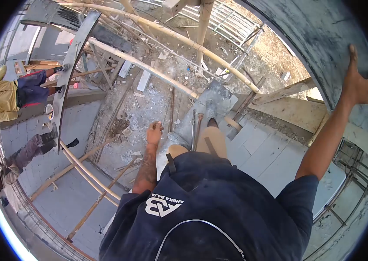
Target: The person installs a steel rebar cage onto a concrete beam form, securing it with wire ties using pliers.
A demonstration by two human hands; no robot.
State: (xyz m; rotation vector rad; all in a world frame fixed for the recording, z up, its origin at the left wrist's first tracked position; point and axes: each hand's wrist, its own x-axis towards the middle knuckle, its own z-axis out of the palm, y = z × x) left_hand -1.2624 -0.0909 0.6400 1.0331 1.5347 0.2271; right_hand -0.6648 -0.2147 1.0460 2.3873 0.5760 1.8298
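My right hand point(362, 87) is raised at the far right, its thumb against the face of a large dark grey panel point(319, 35) and its fingers wrapped round the edge. My left hand point(154, 132) hangs low in front of me, fingers curled together; whatever is between them is too small to make out. Between my feet, two long thin tools, a metallic bar point(193, 128) and a brownish rod point(199, 126), rise from a grey plank point(214, 93). My boots stand on this narrow plank, high above the ground.
Bamboo poles point(184, 40) cross ahead of me. Rubble point(149, 108) covers the ground below. At left, a person in a yellow shirt point(3, 100) is on another plank point(73, 56) beside a bucket point(50, 112); another person's legs point(31, 150) show below. A block wall point(262, 148) adjoins my right side.
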